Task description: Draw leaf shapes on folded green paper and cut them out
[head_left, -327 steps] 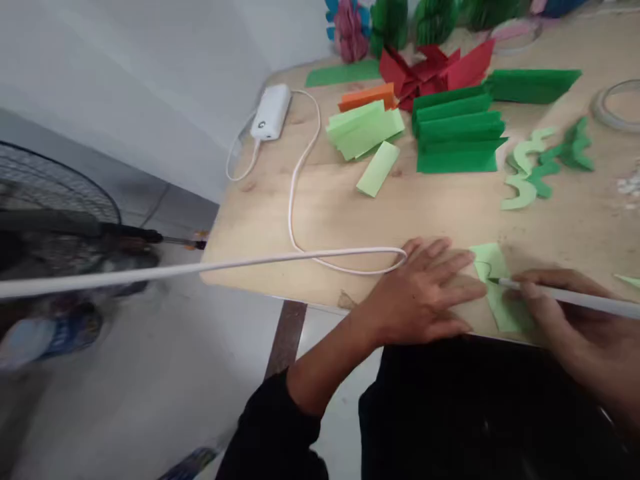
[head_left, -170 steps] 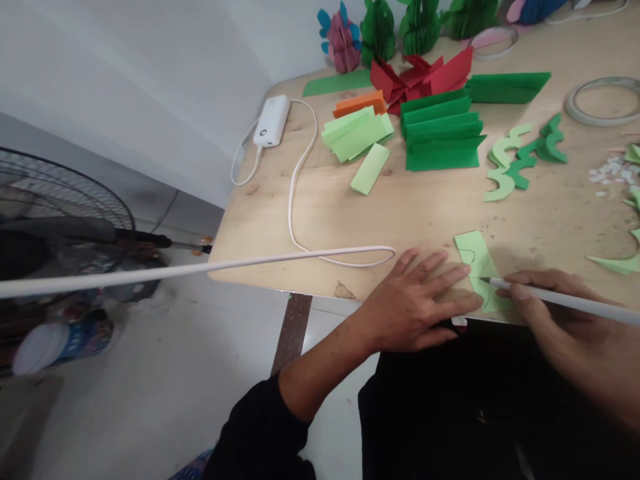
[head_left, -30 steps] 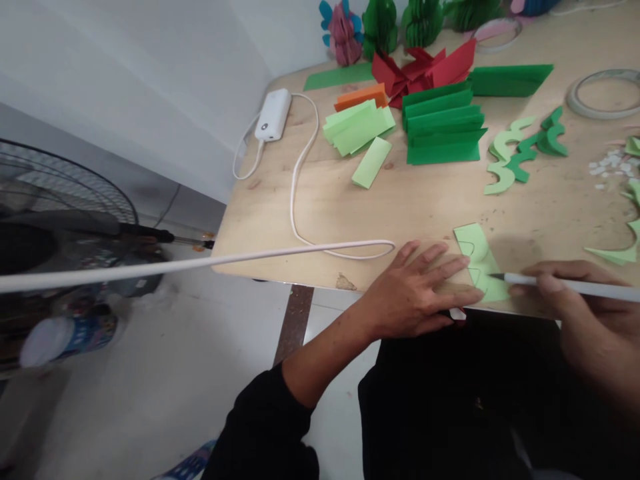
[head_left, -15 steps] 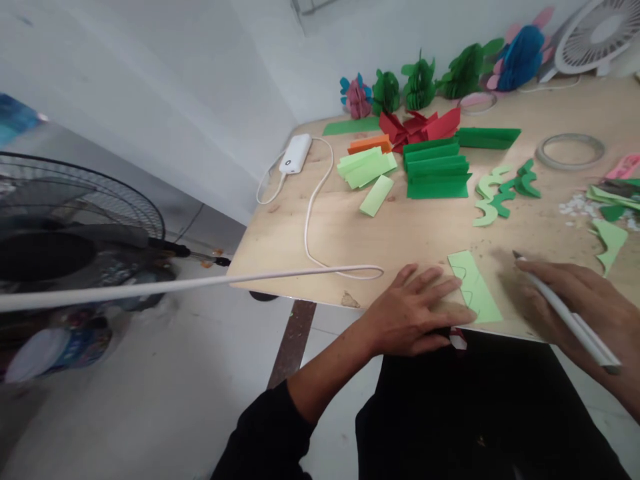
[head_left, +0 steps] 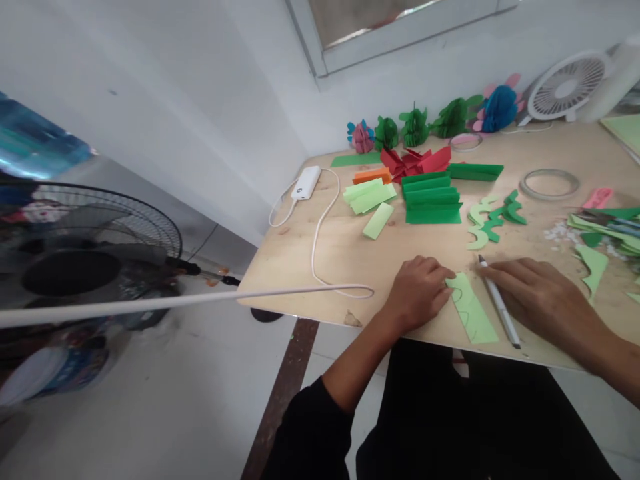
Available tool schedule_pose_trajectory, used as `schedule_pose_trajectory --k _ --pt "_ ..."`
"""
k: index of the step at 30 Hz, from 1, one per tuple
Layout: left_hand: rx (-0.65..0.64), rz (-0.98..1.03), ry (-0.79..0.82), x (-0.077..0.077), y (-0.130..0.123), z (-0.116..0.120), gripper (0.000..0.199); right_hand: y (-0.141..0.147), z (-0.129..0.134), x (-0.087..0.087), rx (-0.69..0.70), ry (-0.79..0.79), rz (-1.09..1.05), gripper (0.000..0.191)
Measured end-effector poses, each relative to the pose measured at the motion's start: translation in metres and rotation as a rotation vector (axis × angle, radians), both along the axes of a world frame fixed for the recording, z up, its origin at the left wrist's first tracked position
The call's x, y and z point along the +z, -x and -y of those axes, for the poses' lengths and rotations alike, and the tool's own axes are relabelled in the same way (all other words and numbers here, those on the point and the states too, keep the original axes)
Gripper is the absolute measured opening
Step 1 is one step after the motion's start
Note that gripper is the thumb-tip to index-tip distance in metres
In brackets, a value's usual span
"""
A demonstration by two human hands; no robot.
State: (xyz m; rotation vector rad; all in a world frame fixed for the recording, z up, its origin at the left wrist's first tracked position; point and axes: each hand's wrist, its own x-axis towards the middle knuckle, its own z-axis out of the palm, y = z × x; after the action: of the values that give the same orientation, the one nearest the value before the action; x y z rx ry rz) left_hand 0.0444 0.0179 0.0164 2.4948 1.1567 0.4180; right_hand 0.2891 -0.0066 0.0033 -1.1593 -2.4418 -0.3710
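A light green paper strip (head_left: pixel 473 310) with pencil-like curved lines lies near the table's front edge. At its upper left corner my left hand (head_left: pixel 420 290) has its fingers closed on the paper. To the right of the strip, my right hand (head_left: pixel 540 297) touches a white pen (head_left: pixel 501 307), which lies slanted along the tabletop, its dark tip pointing away. The fingertips of the right hand are against the pen's upper end. Wavy cut pieces in light green (head_left: pixel 479 223) and dark green (head_left: pixel 495 223) lie beyond the hands.
Folded dark green paper (head_left: pixel 433 200), red paper (head_left: pixel 415 163) and light green strips (head_left: pixel 370 195) lie farther back. A white cable (head_left: pixel 315 247) crosses the left side. Tape (head_left: pixel 550 185) and scissors (head_left: pixel 597 217) are at right; a small fan (head_left: pixel 567 90) stands behind.
My left hand has gone from lying spread beside the strip to gripping its corner. The pen has swung down from my right hand onto the table. The view has tilted upward.
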Motion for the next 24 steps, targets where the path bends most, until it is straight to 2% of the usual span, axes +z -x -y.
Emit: schedule_pose_trajectory --k 4,7,17,24 --pt "-0.004 -0.144 0.036 0.004 -0.008 -0.006 0.024 0.0 0.0 -0.004 -0.01 0.005 -0.041 0.031" --pt "0.013 -0.176 0.054 0.007 -0.01 -0.009 0.019 0.0 0.0 -0.007 -0.03 0.009 -0.078 0.032" --pt "0.093 -0.167 0.148 0.011 -0.016 -0.016 0.004 0.0 -0.002 -0.014 -0.062 0.004 -0.145 0.028" --pt "0.111 -0.087 0.233 0.019 0.0 -0.016 0.005 0.002 -0.003 -0.013 -0.078 -0.007 -0.185 0.024"
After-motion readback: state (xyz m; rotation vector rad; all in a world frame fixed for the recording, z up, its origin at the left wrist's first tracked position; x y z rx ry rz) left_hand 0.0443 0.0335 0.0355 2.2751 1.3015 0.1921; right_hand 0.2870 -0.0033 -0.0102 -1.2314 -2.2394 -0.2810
